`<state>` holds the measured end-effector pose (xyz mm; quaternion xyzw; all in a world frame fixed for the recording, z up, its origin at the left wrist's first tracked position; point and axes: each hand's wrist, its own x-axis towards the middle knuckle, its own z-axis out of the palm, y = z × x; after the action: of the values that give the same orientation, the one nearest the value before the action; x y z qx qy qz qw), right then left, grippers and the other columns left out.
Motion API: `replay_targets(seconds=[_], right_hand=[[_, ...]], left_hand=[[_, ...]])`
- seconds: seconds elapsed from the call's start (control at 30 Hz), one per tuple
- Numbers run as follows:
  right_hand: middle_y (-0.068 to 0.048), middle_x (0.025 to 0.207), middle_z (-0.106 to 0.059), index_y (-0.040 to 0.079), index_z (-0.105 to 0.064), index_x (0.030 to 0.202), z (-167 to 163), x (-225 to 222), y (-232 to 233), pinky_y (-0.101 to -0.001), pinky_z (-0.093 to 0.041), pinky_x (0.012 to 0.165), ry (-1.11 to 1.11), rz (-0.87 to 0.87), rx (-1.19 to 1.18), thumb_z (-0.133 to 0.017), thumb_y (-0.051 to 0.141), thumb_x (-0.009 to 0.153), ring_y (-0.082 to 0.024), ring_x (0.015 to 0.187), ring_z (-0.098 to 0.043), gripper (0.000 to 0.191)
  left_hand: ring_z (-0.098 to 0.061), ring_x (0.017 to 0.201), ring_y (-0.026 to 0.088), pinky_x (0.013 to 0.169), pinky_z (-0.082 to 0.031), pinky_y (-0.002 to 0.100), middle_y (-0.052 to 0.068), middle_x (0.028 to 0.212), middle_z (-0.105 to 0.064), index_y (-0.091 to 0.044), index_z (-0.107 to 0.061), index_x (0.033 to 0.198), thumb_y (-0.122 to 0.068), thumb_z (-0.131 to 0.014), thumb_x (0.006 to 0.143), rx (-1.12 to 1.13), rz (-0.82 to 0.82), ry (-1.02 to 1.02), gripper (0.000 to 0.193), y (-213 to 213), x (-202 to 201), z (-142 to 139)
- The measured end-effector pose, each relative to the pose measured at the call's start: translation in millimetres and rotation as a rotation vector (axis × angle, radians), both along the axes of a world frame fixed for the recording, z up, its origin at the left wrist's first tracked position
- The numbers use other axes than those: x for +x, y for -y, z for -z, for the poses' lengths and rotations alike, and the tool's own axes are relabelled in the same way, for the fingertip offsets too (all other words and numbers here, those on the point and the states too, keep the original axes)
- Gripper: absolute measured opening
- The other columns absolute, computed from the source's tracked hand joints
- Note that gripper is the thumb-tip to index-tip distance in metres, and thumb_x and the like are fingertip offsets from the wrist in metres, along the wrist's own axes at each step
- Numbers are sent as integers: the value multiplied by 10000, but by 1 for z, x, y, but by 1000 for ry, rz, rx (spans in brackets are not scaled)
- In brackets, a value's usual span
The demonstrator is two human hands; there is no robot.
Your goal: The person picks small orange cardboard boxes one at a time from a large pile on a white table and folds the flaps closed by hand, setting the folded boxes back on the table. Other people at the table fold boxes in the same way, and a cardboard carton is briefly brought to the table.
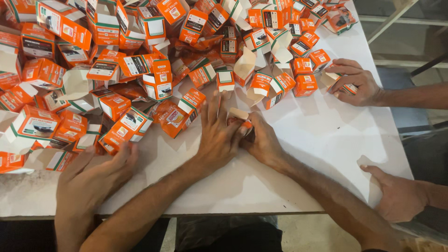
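Observation:
My left hand [218, 135] and my right hand [262, 140] meet at the middle of the white table [326, 135]. Between them they hold a small orange and white carton [239, 117] with its top flap open. My left fingers spread over the carton's left side, and my right fingers press on its right side. A large heap of the same orange cartons [116, 60], many with flaps open, covers the table's far and left parts, just beyond my hands.
Another person's hand [93, 179] lies at the near left beside the heap. At the right, a second person's hand [354, 81] grips a carton [333, 77], and another hand [396, 196] rests on the table's near right corner.

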<state>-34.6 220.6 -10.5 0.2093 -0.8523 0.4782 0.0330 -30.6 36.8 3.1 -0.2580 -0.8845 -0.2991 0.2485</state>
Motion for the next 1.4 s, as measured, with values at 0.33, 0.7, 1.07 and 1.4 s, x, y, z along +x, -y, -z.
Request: replay_targets(seconds=[0.33, 0.7, 1.07, 1.4], right_hand=[[-113, 1190, -622, 72, -475, 1399, -6, 5, 0, -363, -594, 805, -21, -47, -42, -892, 61, 785, -235, 1015, -691, 742], [20, 799, -553, 108, -531, 884, -210, 103, -29, -344, -481, 720, -49, -470, -85, -890, 146, 744, -131, 725, -552, 387], [-270, 1340, -591, 3, -336, 1516, 5, 25, -8, -436, -526, 981, -304, 17, 90, -871, 72, 783, -392, 1214, -610, 910], [-220, 1264, -664, -23, -273, 1596, 1, 28, -2, -445, -573, 876, -319, 3, 270, -777, 43, 895, -388, 1077, -690, 865]], left_hand=[[-733, 824, 287, 739, -584, 391, 97, 1010, -712, -87, -569, 1258, -233, -707, 810, 549, -17, 783, 490, 2, -11, -1], [-631, 808, 274, 721, -494, 403, 149, 859, -616, -2, -606, 858, -297, -783, 814, 414, 53, 632, 347, 8, -21, 6], [-665, 790, 257, 674, -521, 380, 150, 913, -655, -2, -642, 957, -269, -761, 800, 479, 69, 551, 332, 10, -24, 13], [-665, 658, 170, 586, -530, 348, 117, 770, -645, 3, -599, 881, -247, -744, 836, 567, 80, 560, 293, 6, -25, 20]])
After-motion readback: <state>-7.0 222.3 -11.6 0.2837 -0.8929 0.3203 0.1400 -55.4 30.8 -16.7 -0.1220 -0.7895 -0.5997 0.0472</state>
